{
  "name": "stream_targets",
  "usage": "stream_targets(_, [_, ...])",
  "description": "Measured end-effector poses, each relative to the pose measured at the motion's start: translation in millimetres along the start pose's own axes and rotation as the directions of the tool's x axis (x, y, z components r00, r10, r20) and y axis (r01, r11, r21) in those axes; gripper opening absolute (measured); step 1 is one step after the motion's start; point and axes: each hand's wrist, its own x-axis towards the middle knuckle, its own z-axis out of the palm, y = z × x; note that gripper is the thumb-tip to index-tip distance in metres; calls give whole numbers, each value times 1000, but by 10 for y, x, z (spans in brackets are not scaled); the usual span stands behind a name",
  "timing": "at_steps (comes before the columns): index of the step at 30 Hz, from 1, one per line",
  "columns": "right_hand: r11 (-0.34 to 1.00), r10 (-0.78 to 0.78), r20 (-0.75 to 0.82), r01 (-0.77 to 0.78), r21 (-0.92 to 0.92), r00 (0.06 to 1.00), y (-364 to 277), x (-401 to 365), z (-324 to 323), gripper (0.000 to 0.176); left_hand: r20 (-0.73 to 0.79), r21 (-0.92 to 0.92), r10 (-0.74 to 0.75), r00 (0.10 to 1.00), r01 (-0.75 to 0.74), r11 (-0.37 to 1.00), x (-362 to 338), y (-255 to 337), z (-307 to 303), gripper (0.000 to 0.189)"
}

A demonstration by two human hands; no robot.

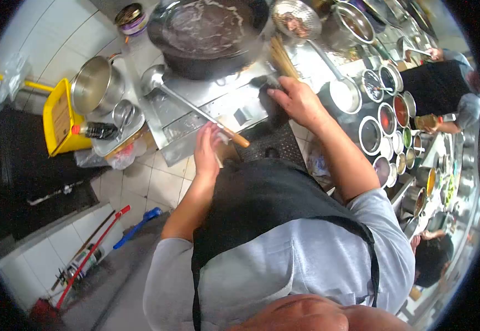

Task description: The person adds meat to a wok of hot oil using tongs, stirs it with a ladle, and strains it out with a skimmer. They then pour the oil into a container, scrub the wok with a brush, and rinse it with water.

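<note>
A dark cloth (pixel 272 105) hangs from my right hand (pixel 298 100), whose fingers are closed on it above the steel counter edge. My left hand (pixel 208 144) is raised beside the wooden handle of a long ladle (pixel 187 103); something pale, too small to name, shows at its fingers. The ladle lies across the steel counter (pixel 176 124), bowl toward the back left. Behind it sits a large black wok (pixel 207 30) with liquid in it. A bamboo brush (pixel 284 58) stands just beyond my right hand.
A strainer ladle (pixel 296 21) rests right of the wok. Pots and bowls of ingredients, including a white-rimmed pot (pixel 343 96), crowd the right side. A steel pot (pixel 97 87) and yellow bin (pixel 61 118) are at left. Two other people stand at the far right.
</note>
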Motion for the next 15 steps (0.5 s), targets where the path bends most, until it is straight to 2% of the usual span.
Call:
stream_targets(1, [997,79,-26,-79,-18,997,21,-8,-121,32,-75,238,142,987,-121,964,-24,-10,60,41])
stream_targets(2, [994,83,-69,-87,-58,994,107,-8,-182,33,53,199,147,988,-154,968,-49,-11,123,40])
stream_targets(3, [991,84,-109,-95,-95,990,195,-13,-221,34,64,195,148,987,-157,968,-82,32,290,40])
stream_targets(5, [977,123,-161,-149,-155,979,213,-38,-223,36,297,149,134,945,-185,972,-176,130,684,27])
stream_targets(6, [978,122,-197,-152,-143,973,265,-60,-122,30,365,165,82,928,-151,975,-176,123,813,35])
stream_targets(7, [953,222,-105,-238,-188,969,221,-62,-87,24,416,150,84,905,-160,976,-157,98,997,35])
stream_targets(8, [984,51,-147,-74,-160,988,322,-134,36,23,327,8,14,945,-17,1000,-158,68,1170,39])
stream_targets(9, [949,13,56,5,-316,998,167,-184,32,24,257,-132,-94,962,131,983,-174,29,1304,43])
stream_targets(10, [877,-367,184,405,-260,912,447,-209,438,25,263,-139,-125,956,166,976,-109,-71,1213,49])
stream_targets(11, [992,-87,237,63,106,968,132,-367,273,27,266,-141,-159,951,201,969,-42,-199,1123,55])
stream_targets(12, [977,-180,368,125,170,912,226,-333,368,38,237,17,-69,969,66,998,-346,101,1434,56])
stream_targets(13, [946,-288,310,218,242,906,321,-363,468,46,169,230,-20,985,-20,973,-275,37,1352,56])
stream_targets(14, [871,-394,362,217,441,845,425,-353,378,45,128,-148,-186,974,205,968,107,-418,785,53])
stream_targets(15, [869,-433,383,265,418,816,524,-327,333,45,88,-32,-179,980,183,983,-41,-226,991,52])
